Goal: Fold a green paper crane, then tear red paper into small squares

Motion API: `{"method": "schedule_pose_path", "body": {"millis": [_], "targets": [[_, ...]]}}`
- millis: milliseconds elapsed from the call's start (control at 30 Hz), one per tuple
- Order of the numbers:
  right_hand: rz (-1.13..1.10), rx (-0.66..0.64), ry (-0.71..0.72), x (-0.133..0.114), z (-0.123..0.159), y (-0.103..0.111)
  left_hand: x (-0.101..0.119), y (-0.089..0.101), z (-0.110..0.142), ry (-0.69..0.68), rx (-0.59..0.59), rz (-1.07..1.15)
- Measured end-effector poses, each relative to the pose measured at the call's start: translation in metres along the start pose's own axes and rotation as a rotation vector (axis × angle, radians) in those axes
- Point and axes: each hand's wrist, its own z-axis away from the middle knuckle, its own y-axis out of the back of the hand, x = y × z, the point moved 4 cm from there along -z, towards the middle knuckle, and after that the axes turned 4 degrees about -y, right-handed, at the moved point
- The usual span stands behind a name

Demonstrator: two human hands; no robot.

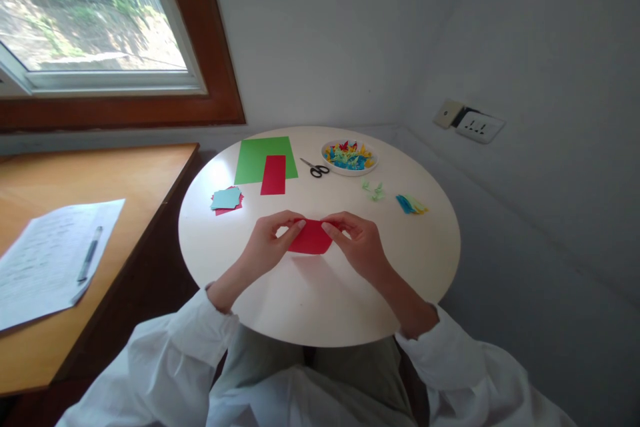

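Observation:
Above the middle of the round white table (300, 310), a piece of red paper (311, 239) is held between my two hands. My left hand (270, 240) pinches its upper left corner between thumb and fingers. On the other side, my right hand (356, 240) grips the upper right corner the same way. The paper hangs toward me and casts a faint shadow on the tabletop. Beyond it lies a red paper strip (273, 175), partly over a larger green sheet (250, 160). A small stack of light blue and red paper squares (227, 199) rests at the left.
Black-handled scissors (316, 168) lie by a white dish (350, 172) of colourful folded paper pieces. Pale green folded pieces (374, 191) and a blue and yellow bunch (411, 204) sit at the right. A wooden desk (150, 203) at left bears written sheets (45, 260) and a pen (91, 253).

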Motion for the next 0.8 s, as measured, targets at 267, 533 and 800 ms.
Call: {"method": "schedule_pose_path", "body": {"millis": [267,533,800], "targets": [[0.132,0.010,0.129,-0.021,0.003,-0.002,0.012,-0.005,0.001,-0.027,-0.020,-0.030],[0.181,0.000,0.156,-0.029,0.004,0.000,0.017,-0.004,0.003,-0.020,0.045,0.023],[0.266,0.044,0.155,-0.024,0.001,0.022,0.021,0.012,0.005,-0.001,0.130,0.044]]}}
